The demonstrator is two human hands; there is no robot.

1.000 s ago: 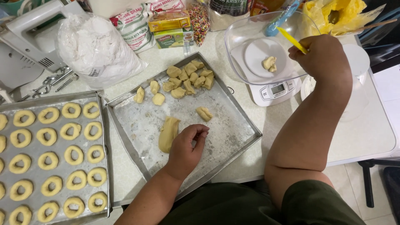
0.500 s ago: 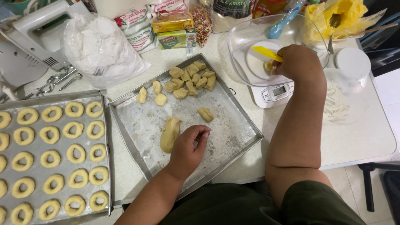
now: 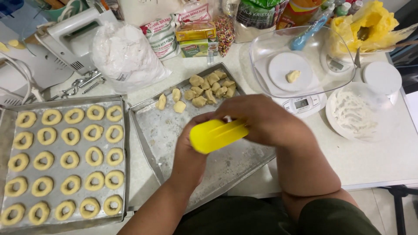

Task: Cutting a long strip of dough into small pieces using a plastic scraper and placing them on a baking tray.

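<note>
My right hand point(image 3: 265, 119) is shut on a yellow plastic scraper point(image 3: 215, 135), held over the middle of a floured metal tray point(image 3: 146, 126). My left hand point(image 3: 191, 152) is right under the scraper, with its fingers hidden behind the tool. Several cut lumps of dough point(image 3: 209, 86) lie at the far end of this tray. The dough log that lay on the tray is out of sight behind my hands. One small piece of dough point(image 3: 292, 76) sits in a clear glass bowl point(image 3: 265, 50) on a white kitchen scale point(image 3: 302, 104).
A second tray point(image 3: 126, 148) at the left holds several rows of ring-shaped dough point(image 3: 65, 159). Behind are a white bag of flour point(image 3: 126, 56), a hand mixer point(image 3: 69, 35), packets and a yellow bag point(image 3: 370, 21). A floured white dish point(image 3: 357, 115) stands right of the scale.
My right hand has come back from the bowl on the scale to the middle tray, carrying the yellow scraper. It now covers my left hand and the dough log.
</note>
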